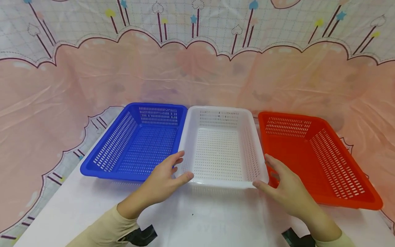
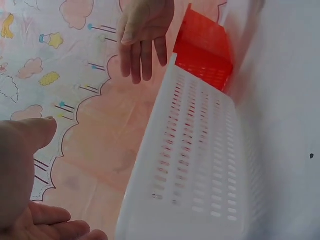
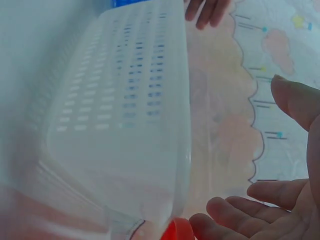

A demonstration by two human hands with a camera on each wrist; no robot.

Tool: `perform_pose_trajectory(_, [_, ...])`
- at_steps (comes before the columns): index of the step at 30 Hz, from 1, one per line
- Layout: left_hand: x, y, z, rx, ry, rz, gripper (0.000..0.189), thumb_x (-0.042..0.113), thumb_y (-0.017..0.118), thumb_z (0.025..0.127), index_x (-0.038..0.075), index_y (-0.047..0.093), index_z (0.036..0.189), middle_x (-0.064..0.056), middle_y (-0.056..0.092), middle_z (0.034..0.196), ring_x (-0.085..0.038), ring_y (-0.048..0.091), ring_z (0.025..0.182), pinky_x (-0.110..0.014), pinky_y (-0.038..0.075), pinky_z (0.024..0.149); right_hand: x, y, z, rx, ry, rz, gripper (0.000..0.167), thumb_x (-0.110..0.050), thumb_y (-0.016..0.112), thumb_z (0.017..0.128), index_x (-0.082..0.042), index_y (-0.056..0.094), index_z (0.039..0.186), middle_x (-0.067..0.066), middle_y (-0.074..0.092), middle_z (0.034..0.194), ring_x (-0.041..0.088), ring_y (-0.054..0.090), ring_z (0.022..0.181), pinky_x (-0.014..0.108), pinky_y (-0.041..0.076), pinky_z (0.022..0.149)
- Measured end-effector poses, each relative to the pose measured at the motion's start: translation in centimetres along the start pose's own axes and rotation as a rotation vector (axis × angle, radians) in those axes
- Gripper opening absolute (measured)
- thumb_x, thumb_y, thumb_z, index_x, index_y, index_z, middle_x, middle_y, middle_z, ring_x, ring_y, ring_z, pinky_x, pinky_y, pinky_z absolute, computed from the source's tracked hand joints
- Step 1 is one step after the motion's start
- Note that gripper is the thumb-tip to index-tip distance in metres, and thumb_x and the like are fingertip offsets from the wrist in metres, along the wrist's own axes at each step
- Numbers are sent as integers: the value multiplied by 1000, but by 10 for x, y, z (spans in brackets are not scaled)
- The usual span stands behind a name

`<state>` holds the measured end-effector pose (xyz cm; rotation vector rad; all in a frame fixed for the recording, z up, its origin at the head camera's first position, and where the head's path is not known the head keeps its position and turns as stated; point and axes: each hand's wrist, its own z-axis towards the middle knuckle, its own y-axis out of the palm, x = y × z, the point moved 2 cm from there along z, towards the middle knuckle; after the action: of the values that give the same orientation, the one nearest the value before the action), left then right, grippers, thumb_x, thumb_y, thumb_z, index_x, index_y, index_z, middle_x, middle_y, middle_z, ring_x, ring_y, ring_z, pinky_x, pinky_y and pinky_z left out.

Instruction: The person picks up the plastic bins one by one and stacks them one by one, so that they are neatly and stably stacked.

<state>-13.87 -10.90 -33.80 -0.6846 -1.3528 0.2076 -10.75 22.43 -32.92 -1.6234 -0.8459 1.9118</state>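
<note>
A white plastic basket (image 1: 220, 184) with slotted walls stands in the middle of the table, nothing inside it. My left hand (image 1: 162, 180) hovers over its near left corner, thumb and fingers spread apart. At the near right corner is my right hand (image 1: 288, 190), fingers loosely extended, thumb by the rim. In the left wrist view, both the left hand (image 2: 25, 175) and the right hand (image 2: 145, 40) hold nothing, above the level of the white basket's side (image 2: 200, 150). The right wrist view shows the right hand (image 3: 270, 210) with relaxed fingers beside the rim.
Left of the white basket sits a blue basket (image 1: 120, 176), close against it. To its right, a red basket (image 1: 348, 203) stands at an angle. All rest on a white table (image 1: 197, 226). A pink patterned cloth (image 1: 197, 79) hangs behind.
</note>
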Motion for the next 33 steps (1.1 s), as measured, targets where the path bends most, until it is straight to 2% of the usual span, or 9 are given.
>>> perform_pose_trajectory(4, [-2,3,1,-8,-7,1,78,38,70,95,-2,35,152,-18,39,154,-35,41,139,-47,38,110,-2,7,0,-18,-1,-18,96,-48,79,84,2,34,152,25,46,147,47,50,127,55,48,93])
perform_pose_trajectory(10, [-2,2,0,14,2,85,77,40,69,94,-2,38,151,-20,45,150,-39,46,134,-53,39,108,-5,13,-1,-30,-5,-65,95,-50,79,83,0,38,152,22,51,144,44,53,126,59,47,94])
perform_pose_trajectory(13, [-2,3,-1,0,-6,104,80,42,69,94,-2,37,152,-21,46,149,-40,45,135,-55,37,109,-5,15,-1,-37,-29,-59,92,-47,80,83,0,39,151,20,53,143,42,52,128,63,44,97])
perform_pose_trajectory(17, [0,5,-3,-22,7,132,82,41,70,93,-4,36,151,-22,47,148,-37,43,137,-57,34,111,-3,19,-3,-43,-51,-33,90,-43,81,83,1,40,150,20,54,141,37,58,123,57,49,95])
perform_pose_trajectory(21, [2,7,-6,-34,39,160,83,38,73,92,-8,35,150,-25,45,148,-38,40,138,-57,31,113,-2,21,-6,-49,-49,-20,92,-46,81,83,1,39,150,20,56,138,32,65,114,52,53,91])
perform_pose_trajectory(26, [2,11,-12,-39,67,159,83,37,73,91,-9,35,149,-26,40,151,-39,36,141,-55,28,115,-1,21,-10,-41,-72,-33,89,-49,79,84,1,43,148,16,57,139,28,65,113,53,52,93])
perform_pose_trajectory(29, [1,12,-17,-41,64,155,84,38,74,91,-8,35,150,-24,40,152,-37,35,142,-54,27,115,-2,20,-14,-42,-93,-38,87,-49,78,85,1,44,148,12,58,140,23,66,113,52,52,92])
perform_pose_trajectory(33, [0,10,-23,-4,60,144,82,37,75,91,-6,38,149,-23,44,149,-37,43,137,-55,35,111,-2,19,-19,-43,-109,-47,85,-46,79,84,1,46,147,6,64,130,21,65,112,54,52,93])
